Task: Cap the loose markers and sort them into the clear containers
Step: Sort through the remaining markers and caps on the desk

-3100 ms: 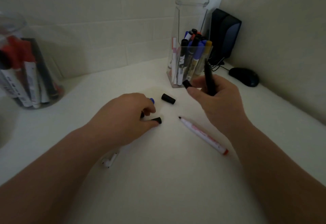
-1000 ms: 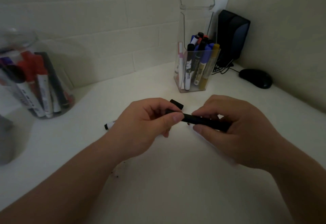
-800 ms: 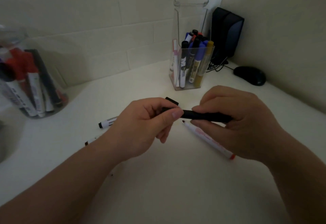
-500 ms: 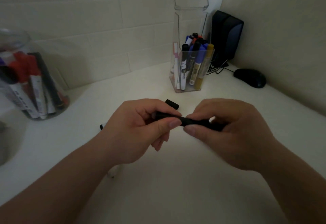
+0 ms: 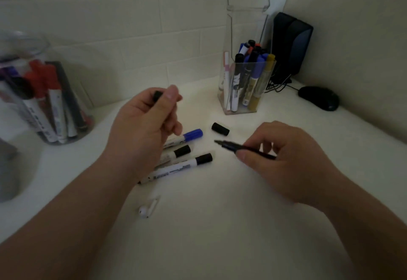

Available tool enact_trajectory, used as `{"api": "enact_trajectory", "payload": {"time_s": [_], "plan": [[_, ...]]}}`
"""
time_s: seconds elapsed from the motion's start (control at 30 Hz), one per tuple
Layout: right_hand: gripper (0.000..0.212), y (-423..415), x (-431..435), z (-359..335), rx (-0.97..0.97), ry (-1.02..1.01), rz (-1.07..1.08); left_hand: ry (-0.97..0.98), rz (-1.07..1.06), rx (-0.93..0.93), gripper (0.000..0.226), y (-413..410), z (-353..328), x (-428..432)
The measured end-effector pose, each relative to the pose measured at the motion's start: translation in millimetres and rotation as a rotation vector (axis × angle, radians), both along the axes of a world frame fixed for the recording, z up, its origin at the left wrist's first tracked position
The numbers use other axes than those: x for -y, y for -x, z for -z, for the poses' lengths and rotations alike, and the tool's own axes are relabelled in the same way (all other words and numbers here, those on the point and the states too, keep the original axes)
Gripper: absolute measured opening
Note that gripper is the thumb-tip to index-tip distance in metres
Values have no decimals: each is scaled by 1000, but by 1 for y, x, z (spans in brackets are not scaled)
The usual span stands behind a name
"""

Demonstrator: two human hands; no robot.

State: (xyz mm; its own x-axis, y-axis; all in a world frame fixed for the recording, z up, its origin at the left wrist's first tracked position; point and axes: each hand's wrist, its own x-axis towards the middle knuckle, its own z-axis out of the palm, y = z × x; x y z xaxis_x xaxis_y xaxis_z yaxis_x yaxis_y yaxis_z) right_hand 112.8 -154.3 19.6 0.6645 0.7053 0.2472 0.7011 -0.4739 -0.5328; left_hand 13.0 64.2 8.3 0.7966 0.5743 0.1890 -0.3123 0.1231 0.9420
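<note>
- The left forearm [image 5: 77, 213] comes in from the 7 o'clock corner and runs toward 1 o'clock.
- The left hand [image 5: 143, 129] sits at 9 o'clock of the middle, its back to the camera and fingers curled. Thumb and forefinger pinch a black cap [image 5: 157, 96] at its 12 o'clock end.
- The right forearm [image 5: 363, 224] enters from the 4 o'clock corner and runs toward 10 o'clock.
- The right hand [image 5: 286, 160] sits at 4 o'clock of the middle, back up, thumb and curled fingers gripping a black marker [image 5: 240, 146], its bare tip pointing to 9 o'clock.
- The hands are apart.
</note>
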Motion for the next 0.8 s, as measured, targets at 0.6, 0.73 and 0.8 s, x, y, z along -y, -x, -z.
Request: {"api": "enact_trajectory", "payload": {"time_s": [0.6,0.73,0.8], "plan": [[36,-7,0,-4,41,485,191,-54,-20,-110,10,-3,11,14],[34,-21,5,9,-80,544,151,31,45,-119,18,-4,10,17],[28,-23,6,11,-52,482,128,69,100,-126,22,-5,9,20]]}}
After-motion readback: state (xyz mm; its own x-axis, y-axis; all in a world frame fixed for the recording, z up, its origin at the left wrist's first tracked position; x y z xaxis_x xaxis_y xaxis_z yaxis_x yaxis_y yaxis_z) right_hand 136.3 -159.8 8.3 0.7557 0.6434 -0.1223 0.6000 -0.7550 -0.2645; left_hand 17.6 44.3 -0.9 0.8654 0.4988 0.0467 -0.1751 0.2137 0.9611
